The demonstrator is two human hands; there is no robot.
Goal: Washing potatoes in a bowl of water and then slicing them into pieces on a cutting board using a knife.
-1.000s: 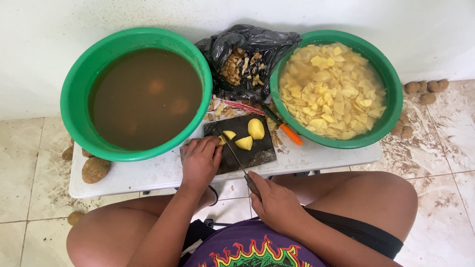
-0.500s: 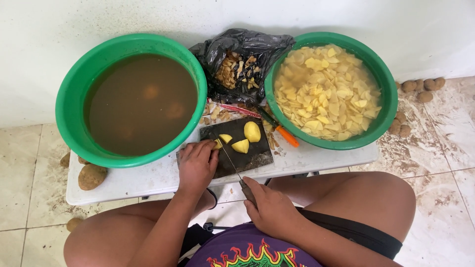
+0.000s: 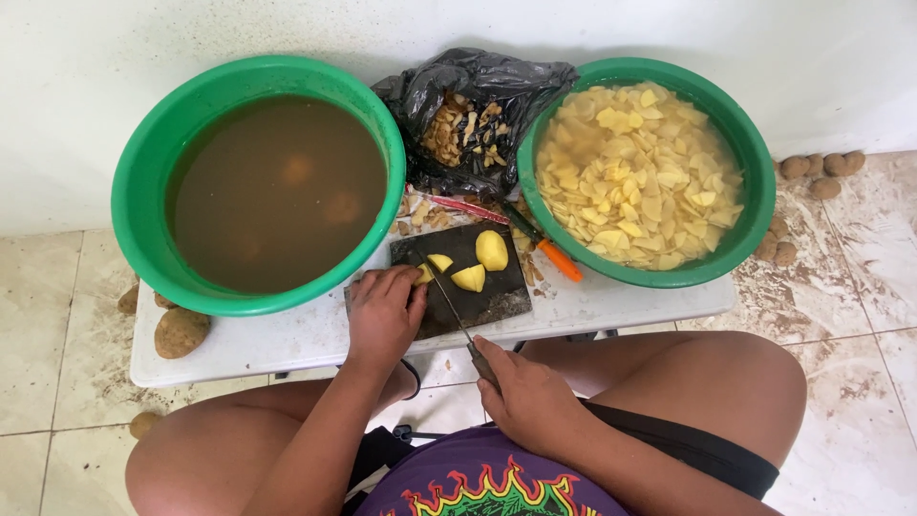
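The left hand [image 3: 384,311] pins a potato piece [image 3: 423,273] on the dark cutting board [image 3: 487,298] while the right hand [image 3: 530,397] grips a knife [image 3: 451,304].

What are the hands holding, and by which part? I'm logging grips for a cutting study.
The right hand holds a knife by its handle. The left hand pins a potato piece on the cutting board with its fingertips.

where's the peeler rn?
Head view: the orange-handled peeler lies on the white table, right of the dark cutting board, against the potato-filled green basin.
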